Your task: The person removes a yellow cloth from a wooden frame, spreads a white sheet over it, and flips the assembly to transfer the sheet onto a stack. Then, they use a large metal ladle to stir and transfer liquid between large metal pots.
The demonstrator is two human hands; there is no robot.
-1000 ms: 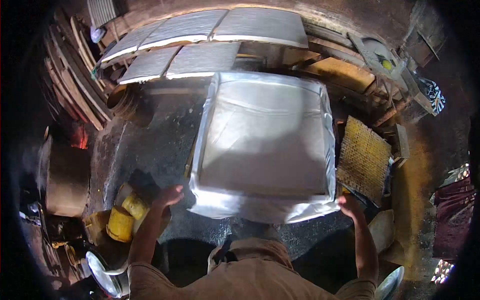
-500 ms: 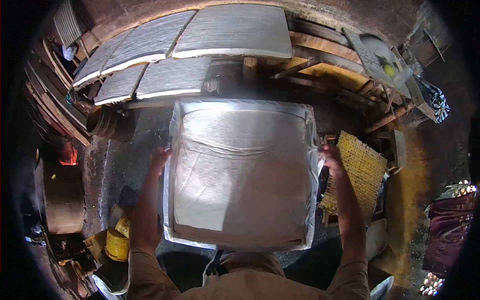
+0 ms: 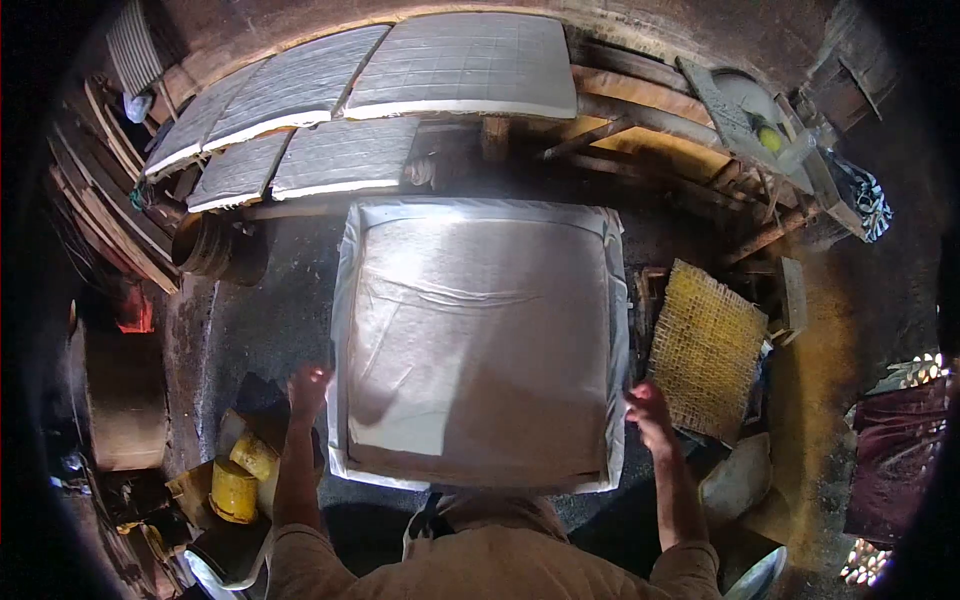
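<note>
A shallow square frame (image 3: 480,468) lies in front of my body, lined with a white cloth (image 3: 616,345) that folds over its rim. Inside it is a smooth, pale, wet-looking layer (image 3: 480,340) with a few creases near the upper left; a shadow covers its lower right. My left hand (image 3: 308,390) is just outside the left rim, fingers curled, with nothing visible in them. Beside the lower right rim is my right hand (image 3: 650,410), its fingers bent in close to the cloth edge. Whether they pinch the cloth I cannot make out.
Several white slabs (image 3: 460,65) lie on a wooden rack beyond the frame. A yellow woven mat (image 3: 708,350) leans at the right. Yellow containers (image 3: 234,490) stand at lower left, near a wooden drum (image 3: 125,400). A round basin (image 3: 745,100) sits at upper right.
Both hands have come off the middle of the side rims and moved down towards my body. The right hand has let go of the cloth edge it held there.
</note>
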